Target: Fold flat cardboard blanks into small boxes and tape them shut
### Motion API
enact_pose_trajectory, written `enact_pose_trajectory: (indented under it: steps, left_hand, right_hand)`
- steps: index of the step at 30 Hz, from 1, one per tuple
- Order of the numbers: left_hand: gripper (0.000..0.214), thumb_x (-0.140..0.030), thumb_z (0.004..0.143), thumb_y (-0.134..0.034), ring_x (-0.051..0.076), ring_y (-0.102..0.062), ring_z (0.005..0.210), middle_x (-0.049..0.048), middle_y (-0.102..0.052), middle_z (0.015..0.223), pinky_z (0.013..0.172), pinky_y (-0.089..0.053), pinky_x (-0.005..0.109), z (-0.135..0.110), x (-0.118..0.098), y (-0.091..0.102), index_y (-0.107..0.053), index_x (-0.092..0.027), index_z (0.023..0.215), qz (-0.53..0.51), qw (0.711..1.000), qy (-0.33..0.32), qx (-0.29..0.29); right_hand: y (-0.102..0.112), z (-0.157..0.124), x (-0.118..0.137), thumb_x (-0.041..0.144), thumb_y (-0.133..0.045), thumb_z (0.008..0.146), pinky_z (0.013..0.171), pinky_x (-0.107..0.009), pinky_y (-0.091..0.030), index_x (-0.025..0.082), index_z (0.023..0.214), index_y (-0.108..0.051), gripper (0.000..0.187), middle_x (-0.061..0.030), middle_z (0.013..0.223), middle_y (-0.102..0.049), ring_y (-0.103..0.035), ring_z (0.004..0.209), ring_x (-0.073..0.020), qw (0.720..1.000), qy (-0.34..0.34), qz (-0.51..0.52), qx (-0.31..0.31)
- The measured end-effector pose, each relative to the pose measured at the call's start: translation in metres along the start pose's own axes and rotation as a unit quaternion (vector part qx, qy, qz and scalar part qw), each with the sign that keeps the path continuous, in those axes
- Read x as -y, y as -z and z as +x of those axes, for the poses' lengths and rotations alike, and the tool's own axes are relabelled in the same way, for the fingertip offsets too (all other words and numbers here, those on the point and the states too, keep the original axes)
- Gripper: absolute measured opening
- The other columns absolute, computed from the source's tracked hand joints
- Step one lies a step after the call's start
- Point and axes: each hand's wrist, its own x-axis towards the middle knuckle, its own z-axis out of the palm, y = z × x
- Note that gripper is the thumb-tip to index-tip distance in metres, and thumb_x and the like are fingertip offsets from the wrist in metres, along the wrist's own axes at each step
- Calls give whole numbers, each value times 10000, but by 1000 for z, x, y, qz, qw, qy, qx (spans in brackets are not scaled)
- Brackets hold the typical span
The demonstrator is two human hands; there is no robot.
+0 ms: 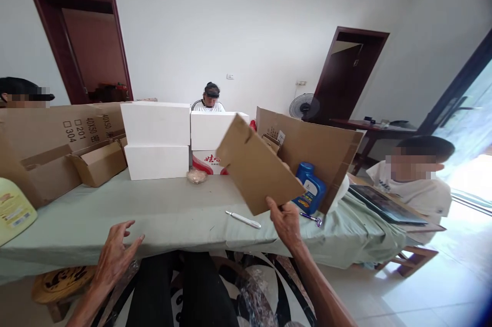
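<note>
Sitting at the near edge of a table draped in a pale green cloth point(172, 209), the person shows dark trousers below the frame's middle. The left hand point(115, 252) hangs at the cloth's front edge with fingers spread wide and nothing in it; whether the fingertips touch the cloth cannot be told. The right hand point(286, 222) is raised above the table and pinches the lower edge of a flat cardboard piece point(257, 165), which is tilted, its far corner highest.

On the cloth just left of the right hand lies a slim white tool point(243, 219), and just right of that hand a purple pen point(311, 218). A yellow bottle point(11, 209) sits at the left edge of the view.

Behind the held piece stands a blue bottle point(310, 186), against a large cardboard sheet point(319, 150) propped upright. Farther back, two white foam boxes point(156, 123) are stacked, with a third white box point(211, 129) on a red-and-white carton point(209, 161) beside them, and a small wrapped lump point(197, 176) in front. To the left, a small open brown box point(100, 163) rests by a big printed carton point(49, 135).

One co-worker point(209, 101) sits behind the boxes, another point(418, 183) at the table's right end, and a capped one point(23, 92) at far left. A fan point(303, 106) stands by the far doorway.
</note>
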Motion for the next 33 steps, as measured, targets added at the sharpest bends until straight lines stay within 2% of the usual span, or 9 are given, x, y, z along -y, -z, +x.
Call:
enact_pose_trajectory:
  steps: [3,7,10,14,17,25,33]
  left_hand:
    - [603,-700,783,-631,331,-763,937,141,-721,1196,634,-632,417,-12,12,-11,-726,-222,1139,-9,999,12,30]
    - [493,-634,787,-639,290,-763,860,105,-796,1018,680,-620,371,-32,27,-30,-769,-225,1031,-19,993,26,113]
    - [426,-597,816,-640,247,-738,772,41,-780,844,748,-612,342,-52,31,-49,-766,-238,1007,-33,979,28,201]
    - [354,-536,838,-615,218,-698,755,22,-747,815,727,-558,301,-76,25,-71,-748,-237,974,-35,955,18,294]
    - [356,-513,813,-604,223,-686,760,34,-730,819,734,-538,311,-86,25,-82,-739,-219,960,-27,944,27,328]
    - [391,-574,802,-600,240,-690,813,43,-725,852,768,-546,316,-92,61,-92,-712,-222,931,-27,933,50,355]
    - [438,-659,816,-679,229,-695,803,29,-709,824,761,-564,287,-102,77,-96,-718,-235,920,-3,925,78,371]
  right_hand:
    - [27,22,-20,829,-503,902,514,-320,-295,287,518,-366,678,-18,478,-439,-390,507,-159,986,14,-109,-125]
    - [49,28,-42,828,-466,865,532,-347,-303,322,511,-324,633,-77,466,-490,-454,505,-192,975,0,-159,-158]
    - [53,22,-54,784,-439,873,540,-353,-311,329,521,-328,586,-106,479,-527,-475,496,-203,971,-11,-184,-150]
    - [45,19,-67,719,-418,897,571,-354,-361,310,559,-392,531,-129,544,-600,-533,528,-218,972,-13,-201,-118]
    - [36,26,-75,694,-393,910,598,-351,-390,301,591,-416,507,-140,591,-635,-576,579,-233,973,-11,-211,-97]
    - [13,53,-86,519,-437,901,638,-343,-353,260,663,-504,359,-154,688,-679,-593,648,-238,969,-10,-241,-60]
    - [-5,77,-80,396,-488,944,646,-337,-302,214,696,-600,327,-135,721,-682,-545,653,-213,963,-19,-268,-34]
